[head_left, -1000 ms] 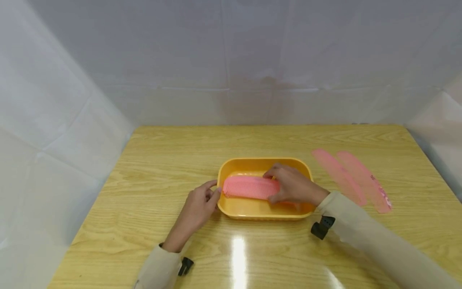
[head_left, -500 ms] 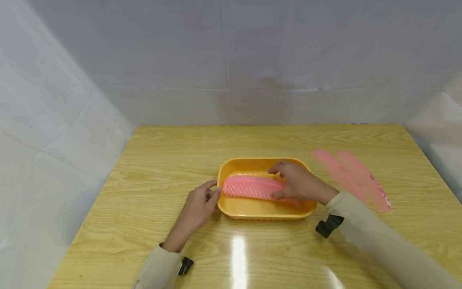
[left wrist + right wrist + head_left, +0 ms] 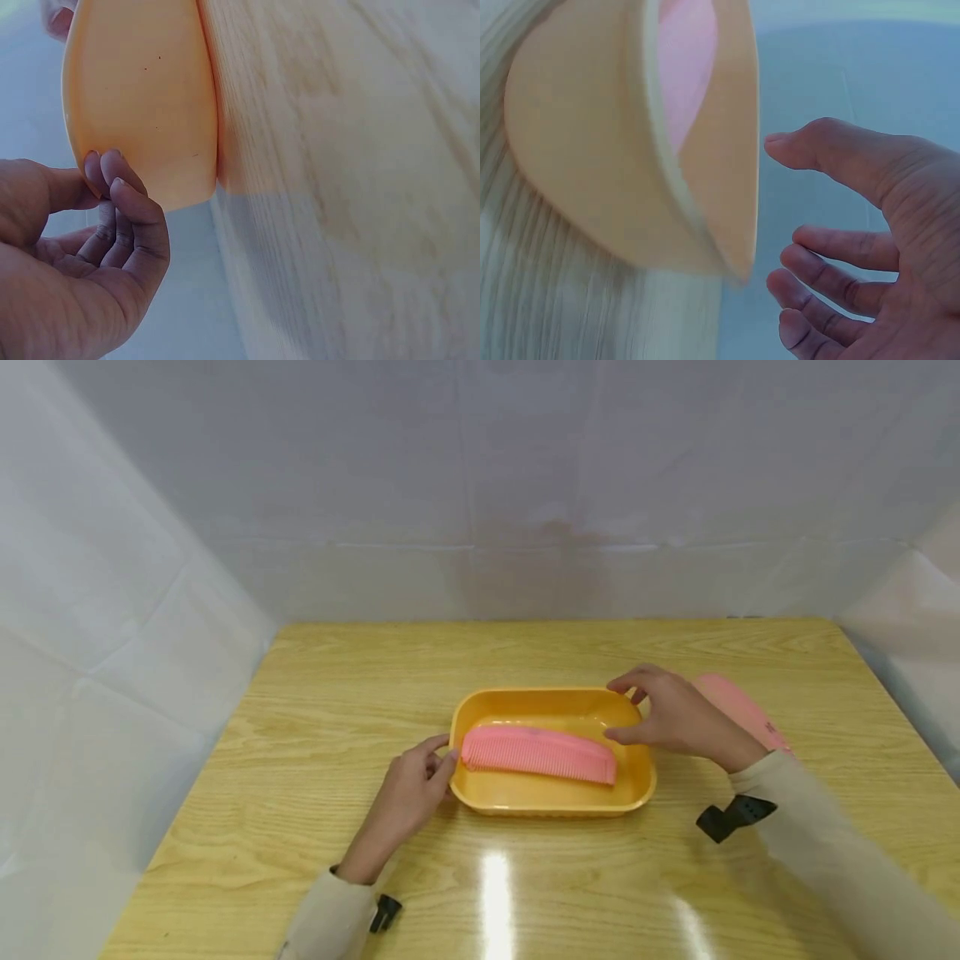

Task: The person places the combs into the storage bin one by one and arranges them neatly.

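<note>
A pink comb (image 3: pixel 542 754) lies lengthwise in the yellow-orange plastic tub (image 3: pixel 551 807), its teeth facing the near side. My left hand (image 3: pixel 408 789) pinches the tub's left rim between thumb and fingers; the left wrist view shows the same grip on the tub wall (image 3: pixel 146 97). Over the tub's right end is my right hand (image 3: pixel 671 714), thumb and fingers spread apart with nothing between them. In the right wrist view the right hand (image 3: pixel 885 232) is beside the tub's rim, and part of the pink comb (image 3: pixel 686 67) shows inside.
Another pink comb (image 3: pixel 738 706) with a printed pattern lies on the wooden table (image 3: pixel 337 693) to the right, partly covered by my right arm. White sheeting (image 3: pixel 375 581) hangs behind the table and along both sides.
My right hand has let go of the comb in the tub and moved right and up to the tub's right end. It now hides one comb on the table. The left hand stays put.
</note>
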Demonstrator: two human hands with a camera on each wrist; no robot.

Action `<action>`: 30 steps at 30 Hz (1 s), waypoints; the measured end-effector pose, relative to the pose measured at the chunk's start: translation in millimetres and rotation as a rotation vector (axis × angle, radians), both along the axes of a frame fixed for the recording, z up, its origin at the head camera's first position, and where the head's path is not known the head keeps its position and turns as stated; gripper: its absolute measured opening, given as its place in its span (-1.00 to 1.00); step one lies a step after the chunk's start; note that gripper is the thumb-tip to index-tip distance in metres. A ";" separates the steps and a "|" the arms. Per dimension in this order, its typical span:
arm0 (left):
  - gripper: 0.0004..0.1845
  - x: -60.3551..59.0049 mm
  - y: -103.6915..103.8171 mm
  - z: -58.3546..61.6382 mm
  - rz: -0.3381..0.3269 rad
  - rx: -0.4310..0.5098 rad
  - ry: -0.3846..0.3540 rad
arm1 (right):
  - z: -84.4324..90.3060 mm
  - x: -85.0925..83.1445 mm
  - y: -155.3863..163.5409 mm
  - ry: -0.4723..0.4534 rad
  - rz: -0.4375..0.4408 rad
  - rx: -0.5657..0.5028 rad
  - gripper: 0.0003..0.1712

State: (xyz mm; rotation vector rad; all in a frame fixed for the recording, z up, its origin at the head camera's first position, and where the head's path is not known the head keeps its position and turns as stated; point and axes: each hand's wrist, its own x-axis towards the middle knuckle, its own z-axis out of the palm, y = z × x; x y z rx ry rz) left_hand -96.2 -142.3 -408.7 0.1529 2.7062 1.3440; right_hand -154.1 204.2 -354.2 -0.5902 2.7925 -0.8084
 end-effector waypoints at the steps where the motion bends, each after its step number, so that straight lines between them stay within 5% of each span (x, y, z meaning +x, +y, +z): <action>1: -0.56 0.0 -0.1 -0.1 0.002 -0.001 -0.002 | 1.2 0.5 3.9 -0.010 -0.014 -0.002 -0.27; 14: -0.56 -0.3 -1.7 -0.2 0.008 0.007 -0.012 | 1.0 8.5 55.1 -0.073 -0.155 -0.036 -0.09; 30: -0.55 0.2 -2.4 0.2 0.000 0.015 -0.011 | -25.1 21.4 102.9 -0.143 -0.271 -0.024 -0.06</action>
